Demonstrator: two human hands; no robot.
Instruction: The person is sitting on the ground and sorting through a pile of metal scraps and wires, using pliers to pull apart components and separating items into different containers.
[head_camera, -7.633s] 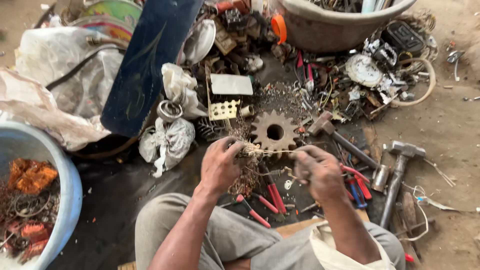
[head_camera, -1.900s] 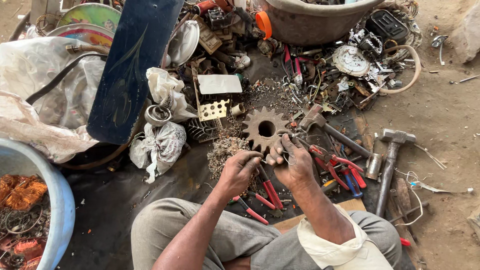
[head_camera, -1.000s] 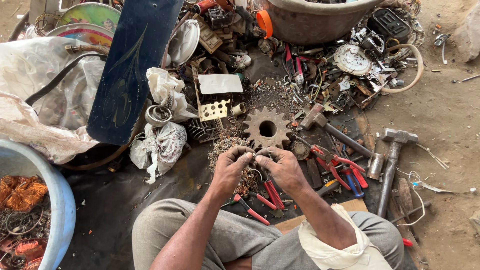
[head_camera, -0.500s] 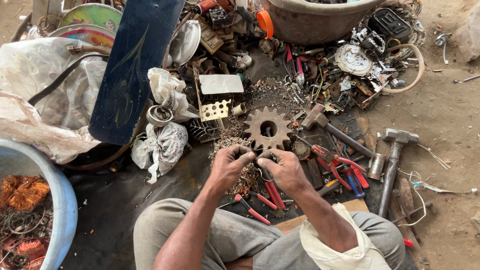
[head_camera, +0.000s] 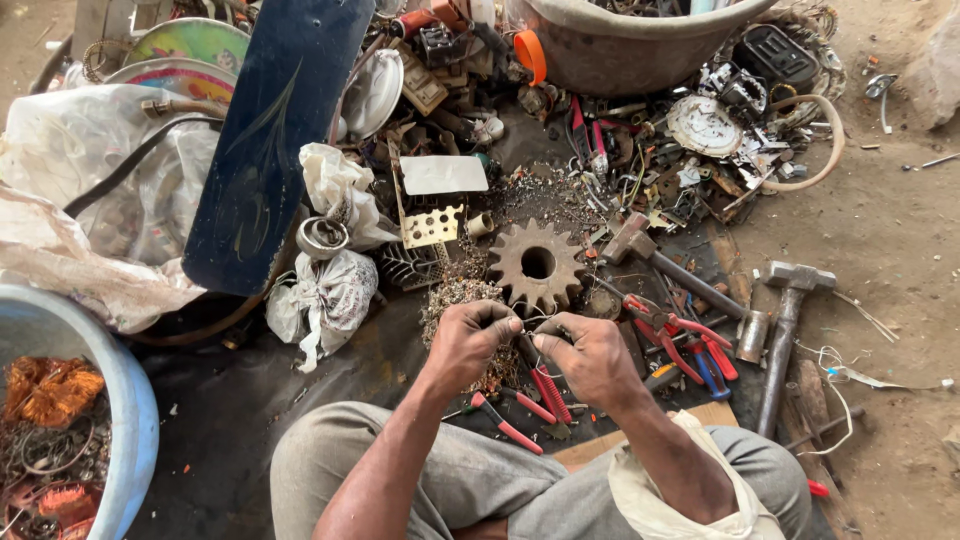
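Observation:
My left hand (head_camera: 468, 342) and my right hand (head_camera: 588, 358) meet just below a rusty toothed gear (head_camera: 537, 265) that lies flat on the dark ground sheet. Both hands pinch a small thin piece of wire or scrap (head_camera: 527, 329) between their fingertips; it is too small to make out. Under my hands lie a heap of small metal bits (head_camera: 455, 300) and red-handled pliers (head_camera: 545, 390). My knees in grey trousers fill the bottom of the view.
Two hammers (head_camera: 785, 320) (head_camera: 660, 258) lie to the right, with red and blue-handled pliers (head_camera: 690, 340) between. A dark blue board (head_camera: 275, 130) leans at the left, white plastic bags (head_camera: 330, 290) beside it. A blue tub (head_camera: 75, 430) holds copper wire. A grey basin (head_camera: 640, 45) stands at the back.
My hands, earlier apart over the metal bits, have come together below the gear. In the last second they have barely moved, fingertips still working the small piece.

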